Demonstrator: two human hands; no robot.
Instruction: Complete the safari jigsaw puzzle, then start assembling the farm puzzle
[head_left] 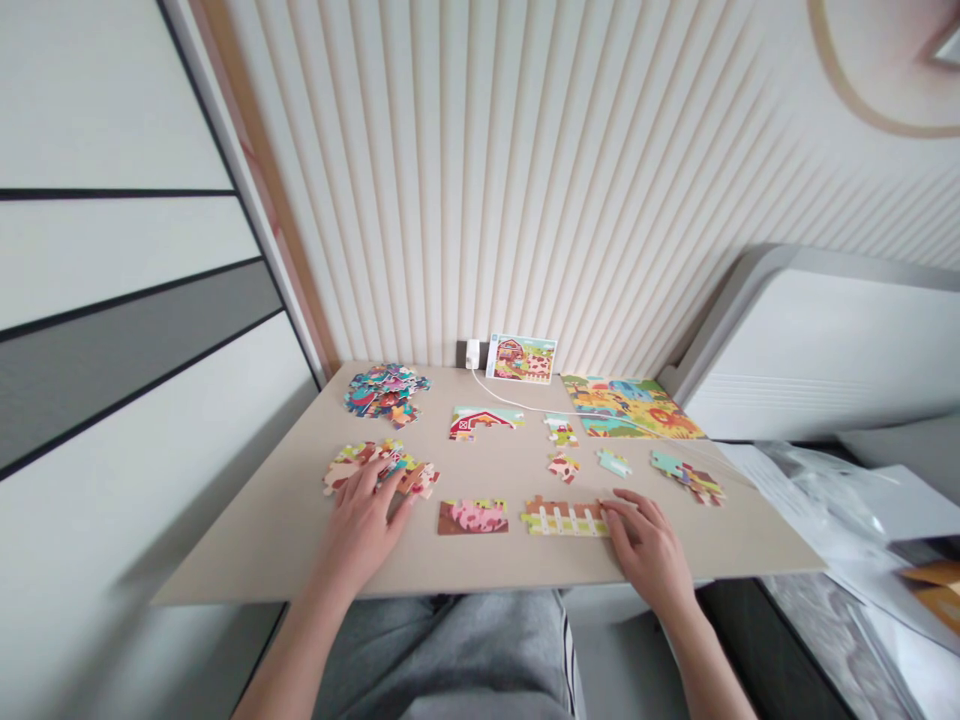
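- Left hand (360, 530) lies flat, fingers spread, on a heap of jigsaw pieces (381, 470).
- Right hand (646, 550) rests open, not clamping, against the fence puzzle section (561, 518).

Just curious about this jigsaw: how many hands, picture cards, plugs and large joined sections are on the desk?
Hands: 2
Picture cards: 1
Plugs: 1
Large joined sections: 4
Total: 8
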